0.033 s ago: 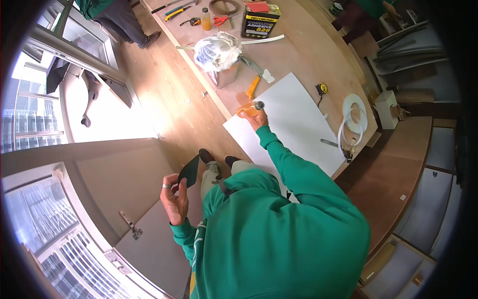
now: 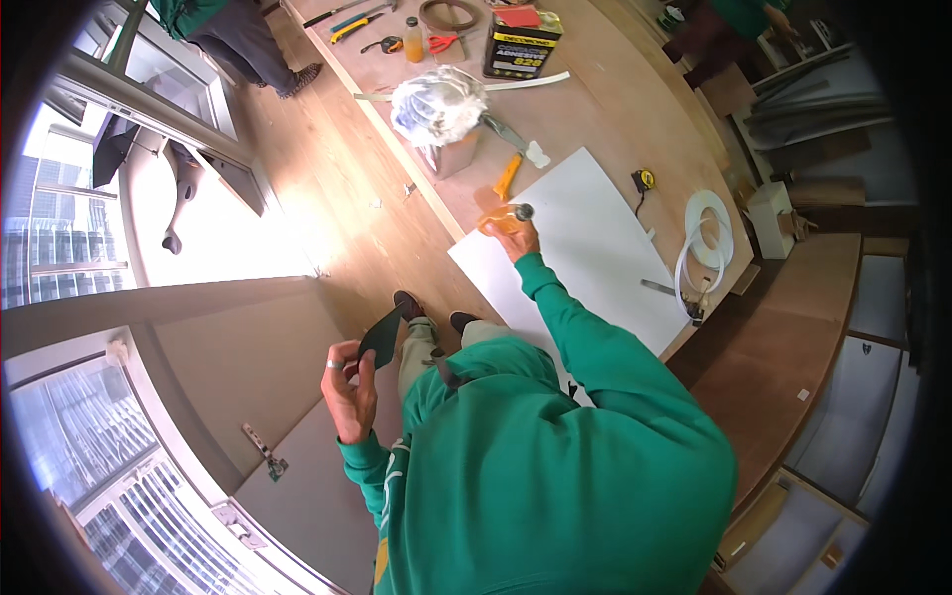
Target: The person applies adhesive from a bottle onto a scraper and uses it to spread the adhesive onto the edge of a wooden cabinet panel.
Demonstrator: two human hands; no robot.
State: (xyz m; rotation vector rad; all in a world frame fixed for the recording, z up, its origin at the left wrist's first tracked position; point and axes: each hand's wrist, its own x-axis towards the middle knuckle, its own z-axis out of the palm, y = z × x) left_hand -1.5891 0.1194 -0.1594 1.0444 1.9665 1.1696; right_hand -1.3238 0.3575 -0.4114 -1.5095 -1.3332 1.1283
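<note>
My left hand, a ring on one finger, pinches a thin, flat dark green sheet between thumb and fingers, out past the bench's near side. Over the near left edge of a large white board, my right hand is closed round an orange object with a round dark grey end. My fingers partly hide it, so its exact kind is unclear. Just beyond that hand lies an orange-handled tool on the bench. A crumpled clear plastic bundle sits farther off, on top of a box-like base.
On the wooden bench stand a black and yellow adhesive can and a bottle of amber liquid. Red-handled scissors, a yellow tape measure and a white coil of edging lie around. Other people stand at far left and far right.
</note>
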